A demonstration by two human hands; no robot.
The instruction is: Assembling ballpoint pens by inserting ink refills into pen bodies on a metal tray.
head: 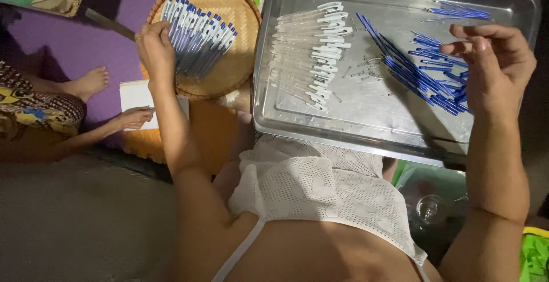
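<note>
My left hand (154, 48) reaches to the left rim of a round woven basket (240, 70), fingers curled on the end of one of the several white and blue pens (200, 36) piled there. Over the right side of a large metal tray (366, 116), my right hand (494, 62) hovers with its fingers apart and nothing visible in them. Right under it lies a heap of thin blue refills (423, 76). A row of clear pen barrels with white caps (311, 53) lies on the left part of the tray, with small metal springs (366, 70) scattered in the middle.
Another person sits at the left: a bare foot (88, 82), patterned clothing (34, 108), and a hand (134, 116) on a white sheet (137, 93). A colourful foam mat (68, 42) covers the floor. A clear glass (429, 208) stands below the tray's right end.
</note>
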